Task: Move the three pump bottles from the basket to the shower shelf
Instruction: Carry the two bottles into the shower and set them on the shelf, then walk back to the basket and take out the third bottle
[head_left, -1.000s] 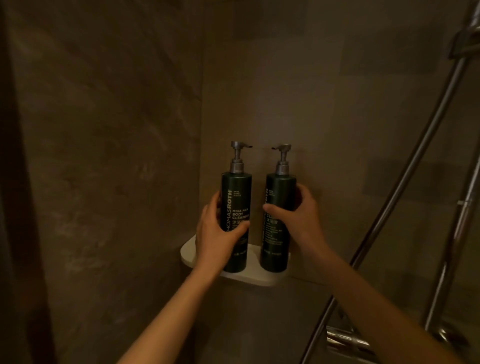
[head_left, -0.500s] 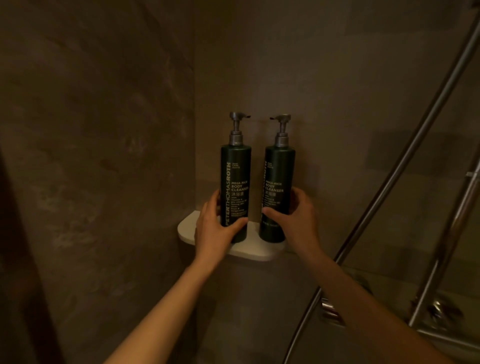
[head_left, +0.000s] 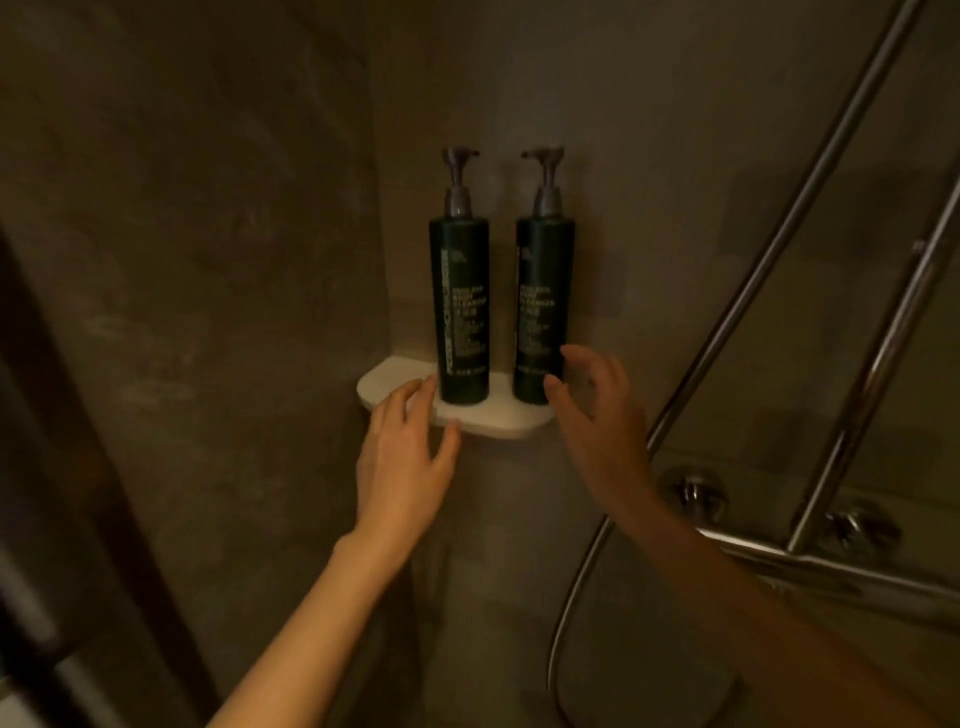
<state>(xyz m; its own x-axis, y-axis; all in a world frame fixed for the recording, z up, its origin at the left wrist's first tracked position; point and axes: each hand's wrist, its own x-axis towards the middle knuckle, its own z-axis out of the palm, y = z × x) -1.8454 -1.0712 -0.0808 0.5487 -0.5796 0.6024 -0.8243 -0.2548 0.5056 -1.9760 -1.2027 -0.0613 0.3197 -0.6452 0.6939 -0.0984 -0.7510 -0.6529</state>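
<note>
Two dark green pump bottles with grey pump heads stand upright side by side on the white corner shelf (head_left: 379, 387): the left bottle (head_left: 460, 306) and the right bottle (head_left: 543, 306). My left hand (head_left: 408, 457) hovers just below and left of the left bottle, fingers spread, holding nothing. My right hand (head_left: 597, 415) is open beside the base of the right bottle, a small gap between fingers and bottle. No basket and no third bottle are in view.
Dim brown tiled walls meet in the corner behind the shelf. A chrome shower hose (head_left: 727, 322) and a riser rail (head_left: 878, 364) slant across the right side, with a chrome mixer bar (head_left: 831, 571) and knobs low on the right.
Both hands let go of the two bottles and drew back and down. The bottles now stand free on the shelf. The view has tilted downward slightly.
</note>
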